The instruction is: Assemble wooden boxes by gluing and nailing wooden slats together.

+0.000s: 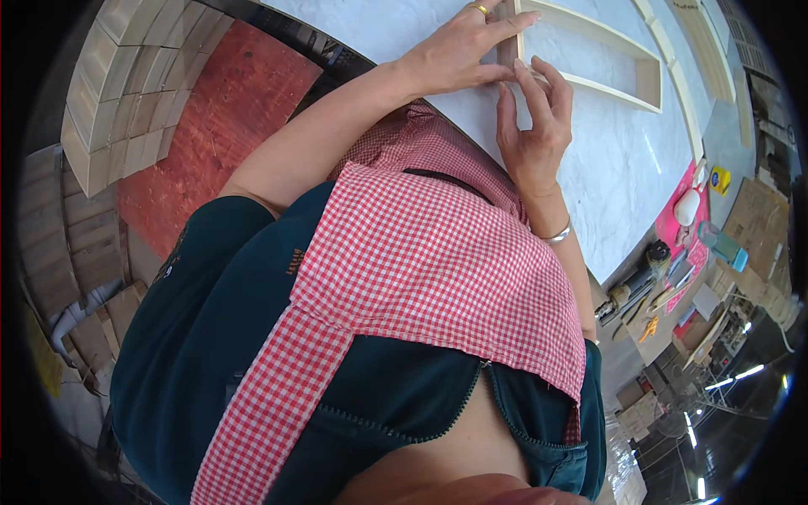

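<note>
A shallow, pale wooden frame (619, 95) with long, narrow sides lies on the white marbled tabletop at the top of the view. My left hand (450, 52), wearing a gold ring, grips its left end, thumb and fingers closed around the end piece. At the same end, by the near corner, is my right hand (539, 126) with a silver bangle on the wrist. Its fingers are bent and the fingertips press at the corner. Whether anything small sits between those fingertips is hidden.
Stacked pale wooden boxes (126, 97) stand on a red board (223, 126) to the left. Long wooden strips (677, 80) lie beyond the frame. At right are a pink mat (673, 215), a white computer mouse (687, 207), a yellow packet (720, 180) and orange-handled scissors (648, 329).
</note>
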`<action>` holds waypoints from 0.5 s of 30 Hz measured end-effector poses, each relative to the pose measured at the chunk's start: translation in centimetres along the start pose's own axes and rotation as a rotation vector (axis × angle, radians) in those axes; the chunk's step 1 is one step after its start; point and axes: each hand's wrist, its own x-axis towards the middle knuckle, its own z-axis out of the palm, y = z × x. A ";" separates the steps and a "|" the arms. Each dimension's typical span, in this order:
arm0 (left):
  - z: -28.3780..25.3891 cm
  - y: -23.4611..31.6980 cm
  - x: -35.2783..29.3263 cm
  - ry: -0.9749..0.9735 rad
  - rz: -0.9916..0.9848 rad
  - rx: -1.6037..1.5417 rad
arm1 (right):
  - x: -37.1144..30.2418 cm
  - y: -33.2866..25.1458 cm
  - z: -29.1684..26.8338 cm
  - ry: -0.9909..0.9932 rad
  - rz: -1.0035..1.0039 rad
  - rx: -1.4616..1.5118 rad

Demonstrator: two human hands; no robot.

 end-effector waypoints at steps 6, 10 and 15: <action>-0.5 0.8 0.2 -0.053 -0.096 -0.014 | 0.2 -0.2 -0.5 0.005 -0.011 0.007; -0.4 0.4 -0.1 -0.073 -0.101 -0.021 | 0.6 0.0 -0.8 -0.046 -0.018 -0.066; -0.4 0.7 -0.1 -0.080 -0.103 -0.027 | 0.6 -0.1 -1.1 -0.096 -0.015 -0.152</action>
